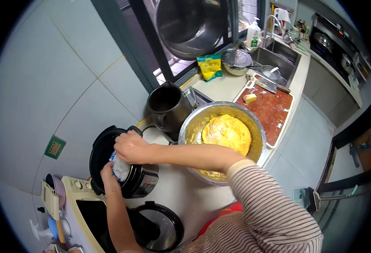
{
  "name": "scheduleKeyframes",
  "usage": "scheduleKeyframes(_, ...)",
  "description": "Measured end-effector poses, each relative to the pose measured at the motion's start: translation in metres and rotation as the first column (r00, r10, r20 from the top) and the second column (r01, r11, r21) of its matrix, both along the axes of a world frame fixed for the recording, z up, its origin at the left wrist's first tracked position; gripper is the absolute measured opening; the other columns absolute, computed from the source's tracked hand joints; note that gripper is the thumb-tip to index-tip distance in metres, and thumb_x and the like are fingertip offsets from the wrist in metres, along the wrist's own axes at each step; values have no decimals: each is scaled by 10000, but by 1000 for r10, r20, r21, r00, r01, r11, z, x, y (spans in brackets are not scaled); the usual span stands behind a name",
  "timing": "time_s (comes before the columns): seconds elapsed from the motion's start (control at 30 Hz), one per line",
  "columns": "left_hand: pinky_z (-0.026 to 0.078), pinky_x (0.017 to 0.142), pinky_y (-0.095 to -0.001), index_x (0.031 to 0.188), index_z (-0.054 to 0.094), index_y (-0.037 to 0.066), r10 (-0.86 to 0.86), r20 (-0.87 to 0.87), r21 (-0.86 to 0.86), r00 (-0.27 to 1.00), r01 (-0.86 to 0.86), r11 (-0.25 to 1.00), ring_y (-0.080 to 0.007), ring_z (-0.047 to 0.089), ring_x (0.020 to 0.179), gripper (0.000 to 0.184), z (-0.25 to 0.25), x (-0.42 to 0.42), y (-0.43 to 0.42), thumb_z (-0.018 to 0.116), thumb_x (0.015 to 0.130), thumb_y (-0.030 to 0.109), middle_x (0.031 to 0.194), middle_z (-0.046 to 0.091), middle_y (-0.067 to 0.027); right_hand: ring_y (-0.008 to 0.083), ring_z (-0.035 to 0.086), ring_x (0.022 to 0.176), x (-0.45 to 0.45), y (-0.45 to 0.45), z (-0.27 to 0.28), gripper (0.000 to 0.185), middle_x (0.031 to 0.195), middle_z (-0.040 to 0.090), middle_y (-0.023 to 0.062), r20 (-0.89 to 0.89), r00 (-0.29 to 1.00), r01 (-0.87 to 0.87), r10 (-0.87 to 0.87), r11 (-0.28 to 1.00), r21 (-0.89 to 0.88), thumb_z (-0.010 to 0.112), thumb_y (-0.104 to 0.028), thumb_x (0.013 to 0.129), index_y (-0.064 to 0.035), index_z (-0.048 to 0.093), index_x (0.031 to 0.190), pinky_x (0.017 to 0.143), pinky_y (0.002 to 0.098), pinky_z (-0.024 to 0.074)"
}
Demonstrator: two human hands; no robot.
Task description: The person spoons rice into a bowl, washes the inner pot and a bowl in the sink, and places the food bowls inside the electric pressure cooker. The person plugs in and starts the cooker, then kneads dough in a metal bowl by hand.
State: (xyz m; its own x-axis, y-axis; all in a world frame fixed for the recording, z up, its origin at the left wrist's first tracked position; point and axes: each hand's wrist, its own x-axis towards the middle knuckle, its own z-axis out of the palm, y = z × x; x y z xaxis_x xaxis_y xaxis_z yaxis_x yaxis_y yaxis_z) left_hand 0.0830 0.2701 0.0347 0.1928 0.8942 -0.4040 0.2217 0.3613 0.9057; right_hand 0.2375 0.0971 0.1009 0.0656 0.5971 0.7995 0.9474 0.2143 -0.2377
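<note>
My left hand [108, 174] is closed on the lower edge of a white plastic bag [120, 168] with blue print. From above, my right hand [131, 147] grips the same bag, its fingertips partly hidden. The bag is over the mouth of a black electric cooker [141, 182]; what lies inside the cooker is too dark to make out. Under my right forearm stands a large metal bowl [259, 126] holding a mound of yellow dough [227, 131]. The cooker's round lid [162, 227] lies on the counter near my left forearm.
A dark kettle [167, 105] stands behind the cooker. To the right lie a red-brown cutting board [274, 109], a piece of dough [249, 98] and a cleaver [265, 84]. A yellow-green packet [210, 67] leans by the window. A microwave [82, 202] is at the left, a sink [293, 55] farther back.
</note>
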Motion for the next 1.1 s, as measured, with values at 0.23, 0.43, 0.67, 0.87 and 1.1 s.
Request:
scheduleKeyframes(0.23,330,991,-402,1096,568,-10,323,-224,944,920,123,305,-330,423,1189,332,67,18,-94,596,774,66,1248,486,-193,329,579,734,136,-156,2,161,746,561,144,-188,895,388,-405,914,-118,576,-195,727,-35,587,716,661,435,477)
scheduleKeyframes(0.43,354,970,-421,1035,577,-9,116,-178,970,977,154,186,-318,441,1167,253,92,77,-201,536,786,-28,1204,511,-165,368,601,797,327,-262,-44,226,863,616,201,-119,565,689,-817,546,-477,532,-208,732,-15,638,785,710,472,476)
scheduleKeyframes(0.67,398,924,-373,1013,591,11,-393,-222,901,892,341,266,-292,509,1081,287,63,285,-330,545,739,-63,1091,565,-137,362,618,799,508,-323,-89,214,849,637,195,-201,406,669,-892,440,-600,553,-209,756,-77,681,867,737,449,488)
scheduleKeyframes(0.87,370,976,-384,1184,511,12,-696,-352,699,627,670,250,-328,476,1137,417,1,509,-394,555,774,73,1217,511,-189,363,595,884,604,-323,-114,194,922,610,187,-35,584,651,-811,494,-576,526,-157,788,-60,667,880,781,447,484)
scheduleKeyframes(1.1,318,1044,-376,1260,445,-23,-755,-322,589,572,745,313,-337,410,1230,459,-62,649,-421,469,805,34,1299,442,-234,335,610,912,649,-300,-119,288,974,632,180,24,723,479,-691,474,-739,602,-271,785,-74,629,993,784,432,477)
